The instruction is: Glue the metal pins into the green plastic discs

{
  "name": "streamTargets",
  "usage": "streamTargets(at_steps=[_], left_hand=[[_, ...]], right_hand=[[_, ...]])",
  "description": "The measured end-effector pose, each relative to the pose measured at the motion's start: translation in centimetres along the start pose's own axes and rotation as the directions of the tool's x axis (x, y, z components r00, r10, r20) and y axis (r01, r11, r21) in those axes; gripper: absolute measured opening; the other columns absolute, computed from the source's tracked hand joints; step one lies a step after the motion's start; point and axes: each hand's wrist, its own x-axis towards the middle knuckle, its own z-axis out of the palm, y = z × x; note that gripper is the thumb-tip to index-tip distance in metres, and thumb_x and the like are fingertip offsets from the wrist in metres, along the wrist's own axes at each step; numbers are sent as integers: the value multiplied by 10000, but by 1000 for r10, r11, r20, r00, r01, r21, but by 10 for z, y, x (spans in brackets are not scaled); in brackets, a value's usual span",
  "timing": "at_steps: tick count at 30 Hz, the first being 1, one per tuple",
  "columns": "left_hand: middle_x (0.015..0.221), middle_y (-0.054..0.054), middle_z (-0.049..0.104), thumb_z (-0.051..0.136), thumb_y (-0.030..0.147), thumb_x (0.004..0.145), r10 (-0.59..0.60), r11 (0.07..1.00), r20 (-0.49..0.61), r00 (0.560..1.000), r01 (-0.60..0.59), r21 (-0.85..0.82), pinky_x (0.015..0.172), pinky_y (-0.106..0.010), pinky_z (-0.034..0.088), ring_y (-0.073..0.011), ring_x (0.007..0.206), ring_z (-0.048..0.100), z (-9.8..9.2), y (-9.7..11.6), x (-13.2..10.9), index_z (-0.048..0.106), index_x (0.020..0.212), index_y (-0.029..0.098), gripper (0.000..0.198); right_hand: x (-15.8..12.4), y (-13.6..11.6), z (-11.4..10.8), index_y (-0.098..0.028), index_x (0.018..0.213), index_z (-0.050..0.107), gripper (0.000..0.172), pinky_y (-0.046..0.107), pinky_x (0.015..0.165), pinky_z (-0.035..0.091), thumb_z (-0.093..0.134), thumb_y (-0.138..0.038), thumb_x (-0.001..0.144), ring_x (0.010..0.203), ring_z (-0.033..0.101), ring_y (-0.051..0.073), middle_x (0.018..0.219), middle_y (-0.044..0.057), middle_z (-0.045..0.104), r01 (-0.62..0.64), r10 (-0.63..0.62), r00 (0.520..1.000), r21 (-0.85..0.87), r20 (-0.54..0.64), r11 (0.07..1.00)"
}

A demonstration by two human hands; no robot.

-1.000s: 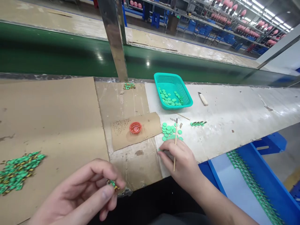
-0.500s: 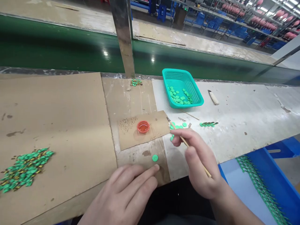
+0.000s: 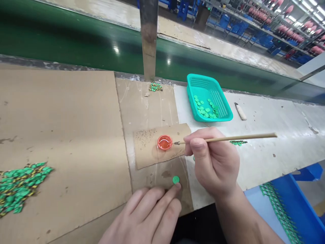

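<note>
Pinched between the thumb and fingers of my right hand [image 3: 214,161] is a thin paintbrush [image 3: 241,137] with a wooden handle. Its dark tip points left, just beside a small red cup [image 3: 165,142] of reddish liquid. My left hand [image 3: 149,217] lies low over the board's front edge, fingers extended, holding nothing. One fingertip touches the near edge of a flat green disc [image 3: 176,179], which looks like a button with small holes. Other loose green discs beside my right hand are mostly hidden behind it.
A teal basket [image 3: 227,117] holds several green discs. Piles of green-and-gold pieces lie at left [image 3: 25,184] and back [image 3: 155,87]. A row of similar pieces [image 3: 238,143] and a white-handled tool [image 3: 240,112] lie right. A blue bin [image 3: 299,203] stands lower right.
My right hand has swung the brush tip left from the loose green discs to the red cup. My left fingertip now touches the single disc. The view has shifted slightly.
</note>
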Motion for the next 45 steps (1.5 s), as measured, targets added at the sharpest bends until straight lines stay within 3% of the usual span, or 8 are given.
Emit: streamTargets(at_steps=[5,16,20,26,32,39,45], left_hand=[[1250,-75,875,414,56,1204,-13,1000,-10,1000,13,16,911,-426,472,-246,988,637,5,4,-3,771,1053,164,402],[1199,-38,895,383,70,1227,-26,999,-42,999,27,40,897,-419,477,-232,971,652,15,2,-3,761,1033,192,442],[1132,-29,894,350,81,1239,-14,998,-93,996,19,52,879,-409,479,-221,937,649,13,3,-1,743,992,204,480],[1171,-34,899,383,77,1235,-34,998,-32,999,36,45,905,-411,500,-218,980,680,6,4,4,760,1036,194,442],[1203,-44,896,393,91,1231,-31,998,-42,999,34,55,905,-415,496,-228,992,675,9,4,2,763,1039,195,429],[1278,-77,865,460,116,1194,-1,999,-88,996,5,44,951,-436,500,-243,1046,693,14,3,-7,814,1080,178,376],[1341,-106,844,455,105,1161,23,998,-80,997,-18,55,957,-462,501,-261,1058,701,12,3,-8,827,1126,161,378]], right_hand=[[3,-1,10,-242,1058,709,204,243,713,587,626,-222,1243,763,732,94,913,-58,813,81,-66,990,-120,123,989],[6,-3,13,-231,1078,694,178,279,741,565,618,-187,1233,769,705,122,921,-35,812,133,-93,971,-175,218,975],[5,-4,13,-226,1068,698,188,281,728,554,614,-195,1233,760,706,126,901,-25,792,139,-97,971,-189,220,972],[6,-4,15,-232,1051,695,202,273,724,558,611,-197,1232,761,708,126,900,-26,789,139,-92,970,-208,223,968],[3,-4,12,-221,1083,737,153,289,707,559,662,-185,1210,749,697,132,911,-17,790,108,-80,977,-130,200,986],[-37,-25,-9,-178,1215,772,174,332,571,593,620,-256,1248,629,692,177,795,16,737,172,-173,985,-112,9,979],[-77,-36,-23,-129,1262,731,180,333,546,645,594,-246,1263,612,730,173,813,52,771,112,-101,988,-96,114,989]])
